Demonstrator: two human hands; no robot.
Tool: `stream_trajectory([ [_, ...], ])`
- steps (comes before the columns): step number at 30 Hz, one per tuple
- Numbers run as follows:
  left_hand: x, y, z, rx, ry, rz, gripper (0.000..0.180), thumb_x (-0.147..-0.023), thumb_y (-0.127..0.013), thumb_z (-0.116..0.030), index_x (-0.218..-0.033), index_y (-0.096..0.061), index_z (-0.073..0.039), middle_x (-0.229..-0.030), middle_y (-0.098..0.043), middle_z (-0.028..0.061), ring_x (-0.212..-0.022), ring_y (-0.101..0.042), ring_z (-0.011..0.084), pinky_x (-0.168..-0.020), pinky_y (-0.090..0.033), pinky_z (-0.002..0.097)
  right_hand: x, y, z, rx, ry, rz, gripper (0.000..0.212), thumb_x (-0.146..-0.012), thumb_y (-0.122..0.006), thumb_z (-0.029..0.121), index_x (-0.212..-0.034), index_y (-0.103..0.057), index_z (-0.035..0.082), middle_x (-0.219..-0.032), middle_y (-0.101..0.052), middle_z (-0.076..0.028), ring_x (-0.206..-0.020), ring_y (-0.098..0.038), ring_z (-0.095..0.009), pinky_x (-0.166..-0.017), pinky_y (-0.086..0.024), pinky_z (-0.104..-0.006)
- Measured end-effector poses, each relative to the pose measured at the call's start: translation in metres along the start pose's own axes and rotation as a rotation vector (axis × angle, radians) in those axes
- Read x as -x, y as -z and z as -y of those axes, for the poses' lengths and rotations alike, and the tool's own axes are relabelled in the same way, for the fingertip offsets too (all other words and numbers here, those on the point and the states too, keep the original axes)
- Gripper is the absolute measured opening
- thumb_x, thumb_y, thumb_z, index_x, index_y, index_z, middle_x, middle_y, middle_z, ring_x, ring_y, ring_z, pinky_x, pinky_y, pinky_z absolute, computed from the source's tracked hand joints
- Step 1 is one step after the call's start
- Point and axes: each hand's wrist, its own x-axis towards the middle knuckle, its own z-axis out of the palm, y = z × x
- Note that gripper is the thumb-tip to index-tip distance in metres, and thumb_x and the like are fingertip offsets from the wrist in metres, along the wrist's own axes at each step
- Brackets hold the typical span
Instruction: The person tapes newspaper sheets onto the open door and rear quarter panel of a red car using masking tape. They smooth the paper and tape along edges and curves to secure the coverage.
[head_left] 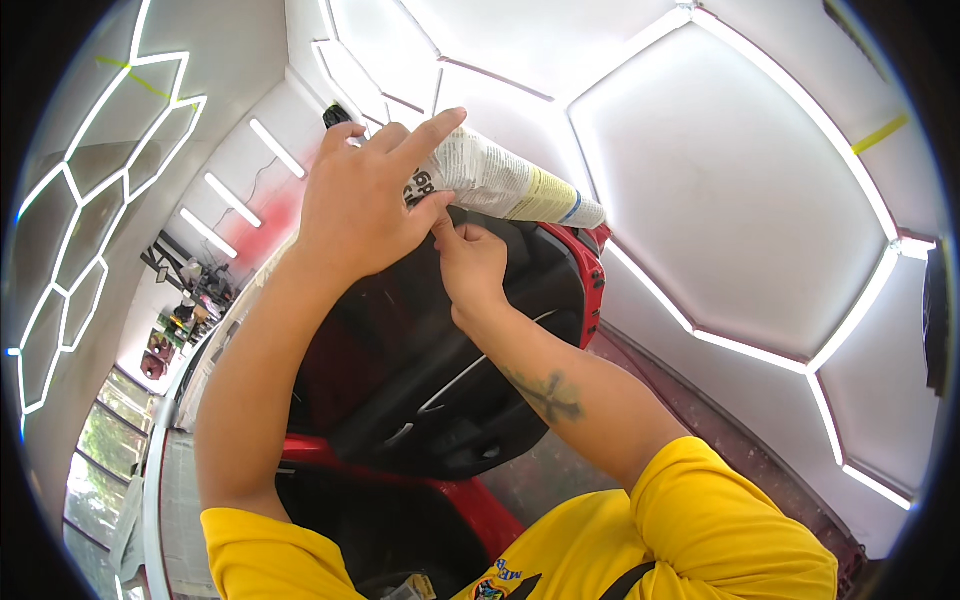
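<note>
Newspaper point(490, 175) covers the upper edge of an open car door point(470, 380), which has a black inner panel and red outer edges. Over the paper's left part lies my left hand point(370, 200), its fingers spread and pressing on the sheet, the thumb near its lower edge. Just below, my right hand point(472, 265) is closed in a pinch at that lower edge. Its fingertips are partly hidden by my left thumb. A strip of blue tape point(572, 208) crosses the paper near its right end. Black material point(337, 115) shows beyond my left fingers.
The red car door sill point(480, 510) and dark interior lie below the door. Pale covering point(180, 480) hangs over the car's left part. Hexagonal light strips point(840, 330) line the wall and ceiling. Equipment point(190, 285) stands at the far left, above windows point(110, 430).
</note>
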Motion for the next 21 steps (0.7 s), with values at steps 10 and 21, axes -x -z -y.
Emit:
stream_trajectory([
  [10, 0.001, 0.006, -0.005, 0.102, 0.139, 0.01, 0.076, -0.091, -0.083, -0.036, -0.16, -0.052, -0.027, -0.125, -0.077, 0.0153, -0.116, -0.071, 0.0344, -0.117, -0.044, 0.0495, 0.023, 0.128, -0.064, 0.442, -0.327, 0.287, 0.04, -0.097, -0.083, 0.037, -0.076, -0.066, 0.007, -0.063, -0.058, -0.001, -0.051, -0.052, -0.012, -0.049, -0.04, -0.0311],
  [21, -0.014, 0.0, -0.073, -0.224, 0.098, 0.015, 0.094, -0.076, -0.094, -0.037, -0.16, -0.053, -0.029, -0.155, -0.057, 0.0134, -0.15, -0.047, 0.0355, -0.126, -0.028, 0.0615, 0.094, 0.462, -0.037, 1.331, -0.438, 0.39, 0.08, -0.091, -0.078, 0.032, -0.155, -0.039, 0.006, -0.111, -0.074, -0.031, -0.108, -0.073, -0.048, -0.097, -0.057, -0.0494],
])
